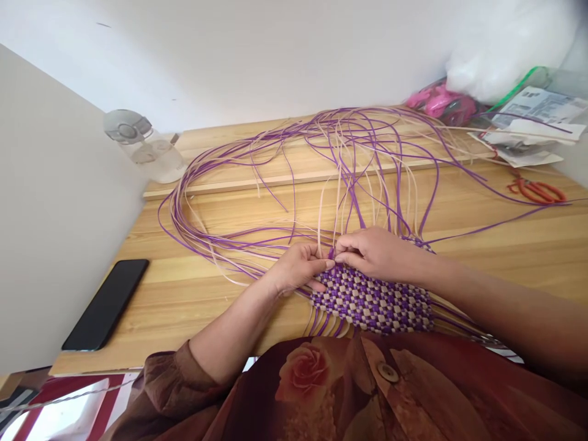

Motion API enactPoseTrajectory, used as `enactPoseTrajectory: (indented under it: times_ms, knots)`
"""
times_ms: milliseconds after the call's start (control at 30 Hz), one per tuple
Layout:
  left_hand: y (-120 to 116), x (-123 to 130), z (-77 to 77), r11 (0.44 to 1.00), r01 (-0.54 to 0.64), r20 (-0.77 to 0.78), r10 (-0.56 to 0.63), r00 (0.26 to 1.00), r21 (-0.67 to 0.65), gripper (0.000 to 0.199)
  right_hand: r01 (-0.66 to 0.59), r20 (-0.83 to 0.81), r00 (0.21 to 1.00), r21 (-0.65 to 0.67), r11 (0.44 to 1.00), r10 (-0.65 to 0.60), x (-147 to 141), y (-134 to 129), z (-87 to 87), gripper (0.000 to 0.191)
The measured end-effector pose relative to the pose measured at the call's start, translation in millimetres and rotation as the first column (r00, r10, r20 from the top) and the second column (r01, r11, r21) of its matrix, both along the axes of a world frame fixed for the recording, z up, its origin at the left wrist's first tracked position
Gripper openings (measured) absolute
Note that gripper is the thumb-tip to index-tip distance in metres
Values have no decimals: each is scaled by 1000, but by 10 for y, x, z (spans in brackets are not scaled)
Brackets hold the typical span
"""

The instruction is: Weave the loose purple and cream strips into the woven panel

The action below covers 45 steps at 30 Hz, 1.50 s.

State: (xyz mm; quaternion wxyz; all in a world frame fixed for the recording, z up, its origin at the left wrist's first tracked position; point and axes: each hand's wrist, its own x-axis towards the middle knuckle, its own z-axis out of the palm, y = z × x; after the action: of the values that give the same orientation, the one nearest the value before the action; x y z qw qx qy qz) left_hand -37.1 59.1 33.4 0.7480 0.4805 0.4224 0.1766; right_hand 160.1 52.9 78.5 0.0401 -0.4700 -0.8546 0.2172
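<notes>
A purple and beige woven panel (367,300) lies at the table's front edge, close to my body. Long purple and beige strips (353,184) fan out from its far side, left side and right side. At the panel's far left corner my left hand (301,266) pinches a strip between thumb and fingers. My right hand (367,251) meets it there, its thumb and index finger closed on a purple strip beside the left thumb. Both hands rest against the weave and hide part of its far edge.
On the wooden table (151,239), a black phone (105,306) lies at left. A clear bottle with a grey lid (147,147) stands at back left. Orange-handled pliers or scissors (537,190), papers (542,110) and a pink bagged item (443,101) sit at right.
</notes>
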Motion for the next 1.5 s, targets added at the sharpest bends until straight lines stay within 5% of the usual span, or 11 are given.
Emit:
enactPoseTrajectory:
  times_ms: [233,333,433,700,867,1067,1167,1267,1367,1500]
  knots:
    - [8,10,-51,998,-26,-28,25,999,-57,43,-4,-72,997,-121,993,-5,-3,132,-96,22]
    - [5,32,-71,994,-74,-88,66,994,-86,40,9,-129,992,187,982,15,102,139,-124,23]
    - [7,43,-64,992,-67,-87,57,995,-111,38,16,-101,994,485,874,38,273,33,-91,21]
    - [21,34,-22,989,-61,-120,45,992,-133,33,-87,109,993,519,850,36,416,-309,-62,17]
    - [22,45,-42,992,-74,-119,62,991,-103,34,-86,72,995,359,929,64,373,-305,-100,17]
    - [23,49,-73,993,-83,-126,72,989,-79,34,19,-141,990,11,1000,-17,251,-462,155,19]
    - [31,38,-98,997,-49,-83,44,996,-58,35,-27,-404,914,-142,990,-33,92,-452,198,16]
    - [36,34,-110,999,-34,-49,33,998,-36,33,-15,-564,802,-351,936,-198,-13,-332,82,17]
    - [33,37,-103,998,-50,-52,48,998,-47,33,108,-549,739,-474,874,-390,-23,-211,-78,18]
    - [24,40,-82,995,-73,-55,69,996,-62,34,244,-480,756,-424,872,-445,11,-150,-200,13]
